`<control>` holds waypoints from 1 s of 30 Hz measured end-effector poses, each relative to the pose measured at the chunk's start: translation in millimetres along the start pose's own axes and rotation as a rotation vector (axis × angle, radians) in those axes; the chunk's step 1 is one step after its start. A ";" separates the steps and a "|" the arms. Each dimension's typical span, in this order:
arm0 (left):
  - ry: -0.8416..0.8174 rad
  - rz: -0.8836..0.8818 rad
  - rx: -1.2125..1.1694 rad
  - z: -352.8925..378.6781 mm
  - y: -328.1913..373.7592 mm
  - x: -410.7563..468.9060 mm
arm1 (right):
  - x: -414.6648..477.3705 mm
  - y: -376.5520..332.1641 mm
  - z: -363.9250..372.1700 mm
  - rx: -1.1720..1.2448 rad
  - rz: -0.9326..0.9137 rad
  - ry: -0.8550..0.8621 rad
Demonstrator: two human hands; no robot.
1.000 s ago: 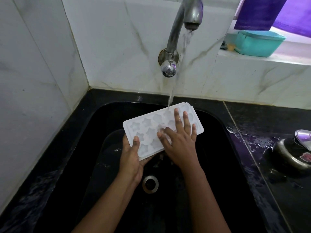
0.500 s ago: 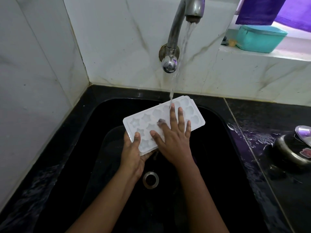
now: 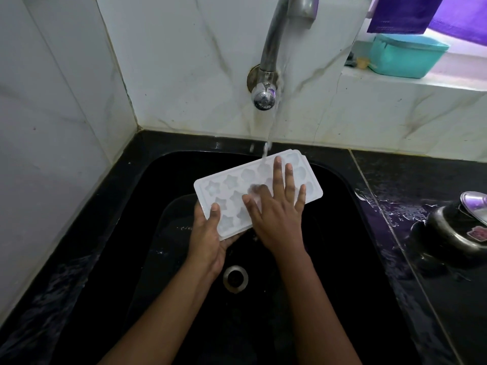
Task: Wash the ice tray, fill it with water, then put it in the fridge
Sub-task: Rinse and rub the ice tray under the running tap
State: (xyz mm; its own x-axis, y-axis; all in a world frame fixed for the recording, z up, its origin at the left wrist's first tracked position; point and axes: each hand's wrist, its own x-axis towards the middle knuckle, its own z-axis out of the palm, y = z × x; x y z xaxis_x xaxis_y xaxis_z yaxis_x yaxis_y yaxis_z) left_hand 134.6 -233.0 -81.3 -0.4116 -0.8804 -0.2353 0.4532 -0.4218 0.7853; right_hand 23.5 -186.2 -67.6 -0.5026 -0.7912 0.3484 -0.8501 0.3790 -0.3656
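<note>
Over the black sink (image 3: 137,196), the left hand (image 3: 207,237) grips the near-left end of the white ice tray (image 3: 229,184); the right hand (image 3: 276,209) lies flat on it with spread fingers, under the tap's (image 3: 271,48) water stream (image 3: 267,146).

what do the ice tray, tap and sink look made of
Ice tray: likely white plastic, matte, thin moulded star cells. Tap: metal, dull grey with a shinier knob. Sink: glossy black, perhaps stone or composite; hard to tell.

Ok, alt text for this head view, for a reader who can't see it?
A left hand grips the near end of a white ice tray over a black sink, while the right hand lies flat on its moulds and tap water falls on the far end.
</note>
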 end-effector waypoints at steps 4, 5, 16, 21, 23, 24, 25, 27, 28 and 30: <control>0.012 0.014 -0.024 -3.2 3.2 2.3 | 1.5 2.9 -2.7 0.050 -0.059 -0.104; 0.023 0.020 -0.013 -4.9 4.0 3.2 | 2.7 6.7 -4.7 0.072 -0.053 -0.100; 0.023 0.001 0.016 -4.6 1.9 1.9 | 2.4 9.1 -2.7 -0.022 -0.010 -0.083; 0.007 0.001 -0.007 -2.0 1.1 1.5 | -3.3 -7.5 6.0 0.000 0.007 -0.059; 0.028 0.014 -0.007 -4.2 3.7 3.4 | -0.5 -4.0 2.6 0.057 -0.014 -0.119; 0.040 0.018 0.000 -5.1 4.6 4.2 | 1.1 -0.7 0.3 0.061 -0.006 -0.121; 0.039 0.020 0.005 -5.6 5.0 4.4 | 1.9 2.1 -0.5 0.047 0.012 -0.099; 0.017 0.017 0.005 -4.5 4.1 3.1 | 0.1 0.8 2.1 -0.013 0.051 -0.019; 0.009 0.011 0.002 -3.4 2.8 2.3 | -1.8 -3.4 4.8 -0.042 0.061 0.015; 0.002 -0.005 -0.014 -1.7 0.0 1.2 | -4.5 -12.1 9.9 -0.043 0.069 0.007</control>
State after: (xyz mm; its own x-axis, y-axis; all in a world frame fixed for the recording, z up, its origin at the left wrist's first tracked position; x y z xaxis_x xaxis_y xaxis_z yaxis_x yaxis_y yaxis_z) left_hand 135.4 -234.4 -82.5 -0.4123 -0.8786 -0.2408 0.4617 -0.4294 0.7762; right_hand 37.6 -191.9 -73.3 -0.5613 -0.7591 0.3296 -0.8192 0.4532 -0.3515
